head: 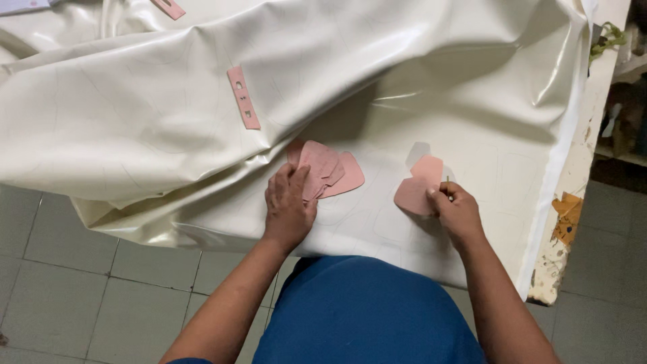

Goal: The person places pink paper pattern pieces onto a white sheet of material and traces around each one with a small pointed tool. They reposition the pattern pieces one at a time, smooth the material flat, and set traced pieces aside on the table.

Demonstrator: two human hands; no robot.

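On cream sheet (202, 101), right hand (458, 212) pins pink template (418, 185), long axis running up-right

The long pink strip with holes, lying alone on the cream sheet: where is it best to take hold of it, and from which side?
Probably the lower end of the pink strip, approached from the person's near side. It lies flat and nearly lengthwise away from the person on the cream sheet, so fingers must pinch an end edge. The left hand, now on the pink stack, is nearest.

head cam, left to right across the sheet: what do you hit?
Pink punched strip → left hand → fanned stack of pink pieces → single pink piece → right hand → table edge with chipped paint, all on the cream glossy sheet.
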